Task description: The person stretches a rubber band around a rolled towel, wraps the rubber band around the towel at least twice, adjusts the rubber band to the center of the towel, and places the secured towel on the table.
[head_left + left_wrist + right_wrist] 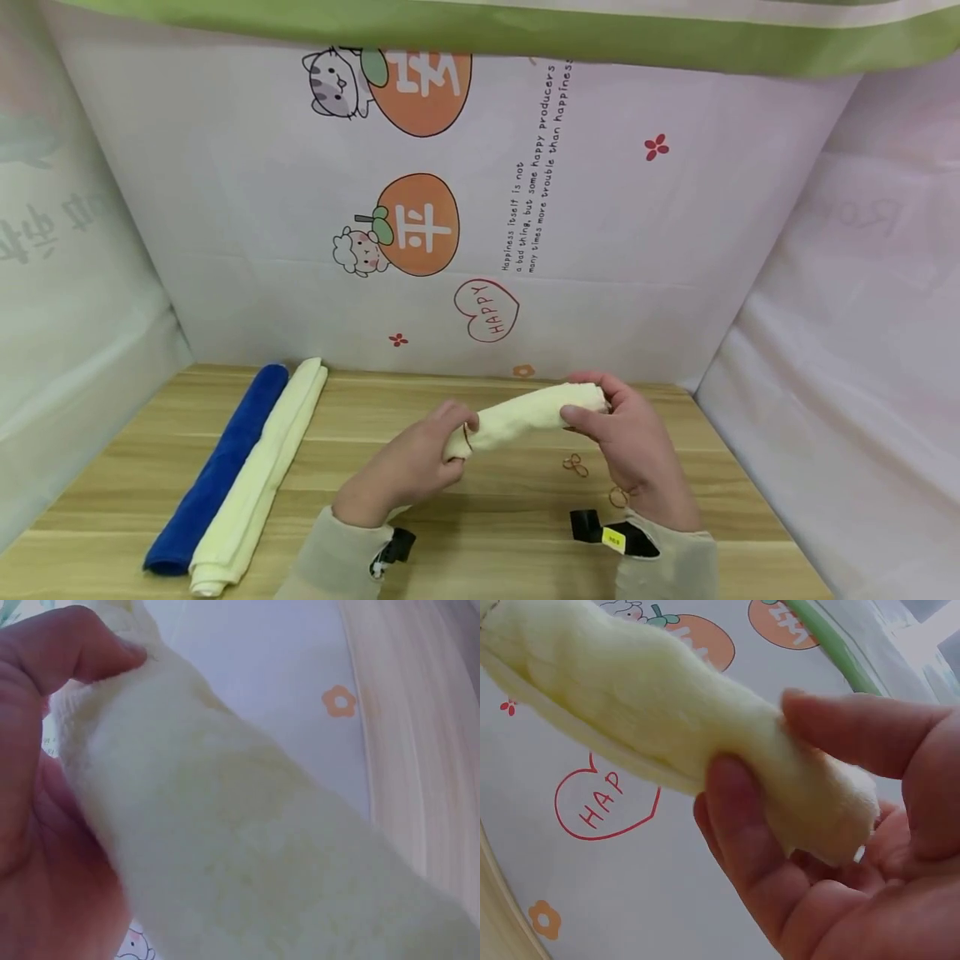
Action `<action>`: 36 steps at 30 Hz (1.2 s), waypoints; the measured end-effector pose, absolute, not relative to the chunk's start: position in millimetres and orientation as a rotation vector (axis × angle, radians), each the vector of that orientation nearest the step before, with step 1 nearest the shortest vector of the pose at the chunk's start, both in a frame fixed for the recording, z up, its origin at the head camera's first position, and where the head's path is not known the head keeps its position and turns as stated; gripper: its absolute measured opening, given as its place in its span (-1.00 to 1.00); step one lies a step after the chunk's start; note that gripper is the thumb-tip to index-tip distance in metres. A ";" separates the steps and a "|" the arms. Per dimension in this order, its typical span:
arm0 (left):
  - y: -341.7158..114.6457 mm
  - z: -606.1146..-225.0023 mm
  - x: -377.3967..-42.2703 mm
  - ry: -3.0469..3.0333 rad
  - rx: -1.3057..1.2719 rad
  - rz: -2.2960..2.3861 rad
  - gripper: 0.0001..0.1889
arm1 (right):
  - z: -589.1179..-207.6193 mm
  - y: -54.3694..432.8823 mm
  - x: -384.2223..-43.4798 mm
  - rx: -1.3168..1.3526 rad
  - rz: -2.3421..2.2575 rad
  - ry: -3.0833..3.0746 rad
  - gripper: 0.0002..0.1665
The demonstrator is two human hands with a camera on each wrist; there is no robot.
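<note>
Both hands hold a pale yellow rolled towel (525, 414) above the wooden table, its right end tilted a little higher in the head view. At the left end, my left hand (420, 450) grips the roll, close to a thin brown rubber band (467, 437) around it. My right hand (630, 433) pinches the other end between thumb and fingers. The right wrist view shows a long fold edge running along the towel (630, 697). In the left wrist view the towel (225, 825) fills the middle, with fingers curled over its upper end.
A blue rolled towel (217, 475) and another pale yellow towel (258, 483) lie side by side on the left of the table (360, 400). Loose rubber bands (575, 466) lie below the held towel, one rubber band (618, 497) beside the right wrist. Printed white cloth (600, 208) walls the table.
</note>
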State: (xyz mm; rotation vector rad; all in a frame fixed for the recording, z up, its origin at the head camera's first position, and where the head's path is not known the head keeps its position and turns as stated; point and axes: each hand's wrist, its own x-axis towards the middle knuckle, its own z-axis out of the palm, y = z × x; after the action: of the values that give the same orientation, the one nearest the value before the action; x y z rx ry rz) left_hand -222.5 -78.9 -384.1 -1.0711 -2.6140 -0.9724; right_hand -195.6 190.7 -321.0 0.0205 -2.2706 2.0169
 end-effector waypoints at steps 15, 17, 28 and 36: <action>-134.4 -373.4 -232.8 -2.911 -1.114 -0.778 -0.13 | -341.4 206.8 -215.8 -0.032 2.060 -2.230 -0.68; -151.3 -368.4 -235.9 -2.963 -1.110 -0.786 -0.09 | -344.0 215.0 -223.6 -0.004 2.113 -2.214 -0.68; -221.5 -348.6 -264.9 -2.800 -0.821 -1.703 -0.58 | -351.8 245.4 -266.3 0.193 2.372 -2.217 -0.62; -214.9 -373.5 -304.4 -2.311 -0.313 -2.366 -0.65 | -360.6 245.3 -302.2 0.142 2.446 -2.266 -0.46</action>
State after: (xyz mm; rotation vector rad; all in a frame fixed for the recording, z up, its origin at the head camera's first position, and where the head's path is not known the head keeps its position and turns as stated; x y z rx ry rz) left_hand -304.4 -214.9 -373.5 -0.3130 -2.3113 -2.3656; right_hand -302.2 245.3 -360.6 0.1421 -2.2657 2.4462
